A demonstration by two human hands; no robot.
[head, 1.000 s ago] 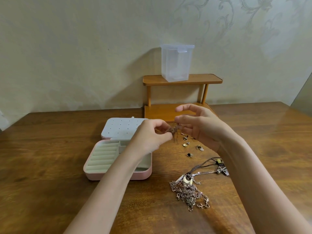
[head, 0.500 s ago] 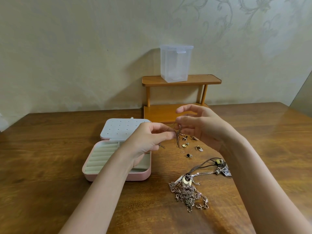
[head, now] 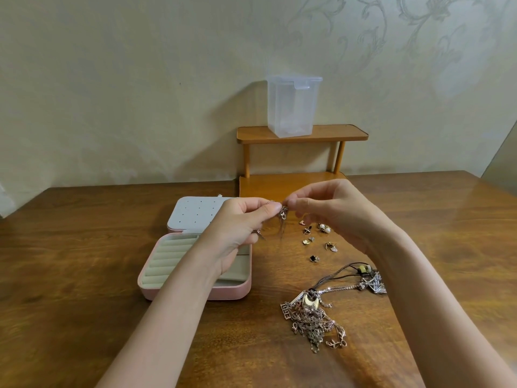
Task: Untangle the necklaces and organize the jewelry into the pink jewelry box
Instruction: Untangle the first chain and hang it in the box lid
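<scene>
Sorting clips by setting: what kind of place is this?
Probably a room at home: a wooden table against a floral-patterned wall, with a small wooden shelf and a pink jewelry box.

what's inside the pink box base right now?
The pink jewelry box shows cream ring rolls on the left and a bare compartment at right. The left hand and forearm cover the middle; contents there unseen.

Wooden table [head: 84, 247]: jewelry box [head: 193, 289], necklaces [head: 316, 320], earrings [head: 314, 239].
</scene>
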